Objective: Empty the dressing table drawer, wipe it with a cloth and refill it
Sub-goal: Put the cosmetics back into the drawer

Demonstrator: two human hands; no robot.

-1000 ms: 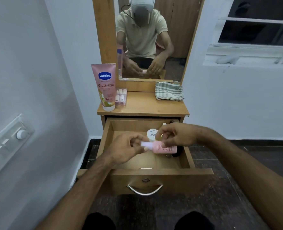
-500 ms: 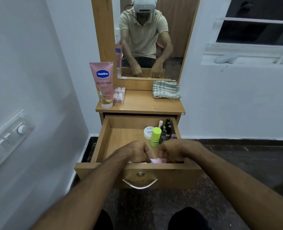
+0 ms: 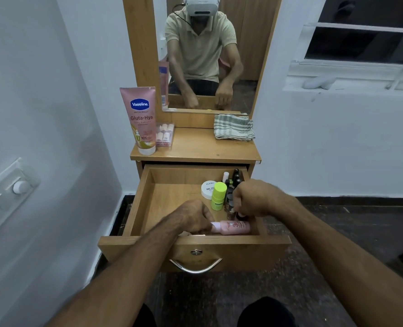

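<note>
The wooden drawer (image 3: 139, 201) of the dressing table stands pulled out. A pink bottle (image 3: 236, 227) with a white cap lies on its side against the drawer's front right. My left hand (image 3: 191, 217) grips its cap end with curled fingers. My right hand (image 3: 254, 197) is curled just above it, pinching a small dark bottle (image 3: 240, 215) in the cluster along the right wall. A lime green bottle (image 3: 219, 195), a white round jar (image 3: 208, 188) and more dark bottles (image 3: 235, 178) stand behind. A striped cloth (image 3: 233, 127) lies folded on the tabletop (image 3: 195, 149).
A pink Vaseline tube (image 3: 142, 119) and a clear pack of small tubes (image 3: 164, 135) stand at the tabletop's left. The mirror (image 3: 210, 55) rises behind. A white wall with a switch plate (image 3: 11, 187) is close on the left. The drawer's left half is bare wood.
The pink bottle, held up over the drawer a second ago, now lies on the drawer floor at the front. My right hand has left it and moved to the small dark bottles.
</note>
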